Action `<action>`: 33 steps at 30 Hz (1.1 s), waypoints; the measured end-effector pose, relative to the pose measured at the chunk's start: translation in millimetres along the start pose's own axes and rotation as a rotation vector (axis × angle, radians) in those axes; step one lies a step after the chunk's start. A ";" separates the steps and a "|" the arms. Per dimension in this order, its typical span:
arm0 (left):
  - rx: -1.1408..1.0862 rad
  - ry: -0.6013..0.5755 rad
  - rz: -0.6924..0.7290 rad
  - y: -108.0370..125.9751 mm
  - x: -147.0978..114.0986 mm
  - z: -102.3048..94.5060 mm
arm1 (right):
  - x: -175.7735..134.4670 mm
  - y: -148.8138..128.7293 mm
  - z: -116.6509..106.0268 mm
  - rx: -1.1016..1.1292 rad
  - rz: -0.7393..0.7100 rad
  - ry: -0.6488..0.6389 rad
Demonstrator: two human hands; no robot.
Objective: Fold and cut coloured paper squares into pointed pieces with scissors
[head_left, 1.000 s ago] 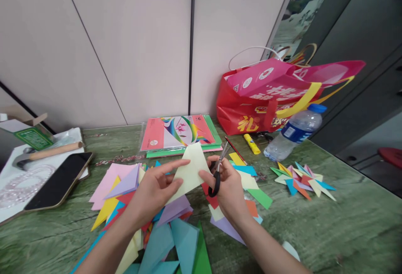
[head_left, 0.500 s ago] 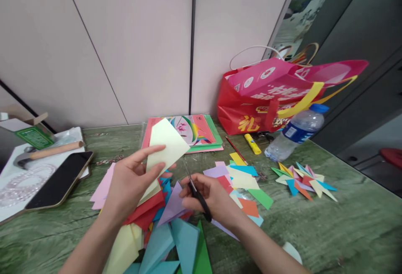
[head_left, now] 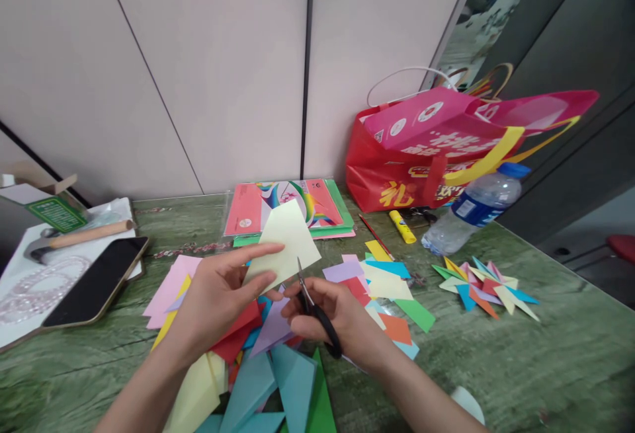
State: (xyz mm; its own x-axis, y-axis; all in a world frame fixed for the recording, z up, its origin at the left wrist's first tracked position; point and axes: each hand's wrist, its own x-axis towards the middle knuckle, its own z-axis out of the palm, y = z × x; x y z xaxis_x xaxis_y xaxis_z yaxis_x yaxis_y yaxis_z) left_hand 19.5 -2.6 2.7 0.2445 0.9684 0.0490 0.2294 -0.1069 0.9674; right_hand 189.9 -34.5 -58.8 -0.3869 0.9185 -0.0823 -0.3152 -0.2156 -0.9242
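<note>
Pinched between the thumb and fingers of my left hand (head_left: 231,281) is a pale yellow sheet of paper (head_left: 288,238), held up above the table. My right hand (head_left: 332,314) grips black-handled scissors (head_left: 317,311), their blades pointing up at the paper's lower right edge. One blade shows in front of the sheet; whether it cuts in, I cannot tell. Beneath both hands lies a heap of folded paper pieces, among them blue ones (head_left: 295,380), a purple one (head_left: 272,330) and a red one (head_left: 243,334). Small coloured offcuts (head_left: 387,284) are scattered right of the scissors.
Behind my hands lies a pack of coloured paper (head_left: 327,208). A red bag (head_left: 372,175), a plastic bottle (head_left: 469,211), a glue stick (head_left: 401,227) and a folded paper star (head_left: 483,284) are at right. At left are a phone (head_left: 96,281) and a hammer (head_left: 89,235).
My left hand has brought the pale yellow paper right and down, toward the scissors. The scissors' blades now meet the sheet's edge in view, where before they stood apart.
</note>
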 end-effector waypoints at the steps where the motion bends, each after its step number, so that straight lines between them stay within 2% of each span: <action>1: 0.004 0.002 0.004 -0.6 -0.3 -0.2 | -0.2 -0.1 0.1 -0.006 0.001 -0.001; 9: 0.181 0.029 0.061 -3.3 -0.8 -3.2 | 0.5 -2.5 0.4 -0.043 0.017 -0.003; 16: 0.001 -0.006 0.007 1.5 -1.7 -2.2 | -1.5 -1.9 0.0 -0.017 0.028 0.000; 33: 0.061 0.005 0.019 2.4 -0.3 -3.0 | -1.4 -0.5 -0.3 -0.042 0.034 -0.009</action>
State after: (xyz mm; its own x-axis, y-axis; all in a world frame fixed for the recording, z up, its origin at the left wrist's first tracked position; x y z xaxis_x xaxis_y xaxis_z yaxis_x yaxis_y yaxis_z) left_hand 17.2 -2.4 5.8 0.2451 0.9670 0.0688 0.2818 -0.1389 0.9494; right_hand 190.8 -35.5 -58.3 -0.4043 0.9080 -0.1105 -0.2654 -0.2320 -0.9358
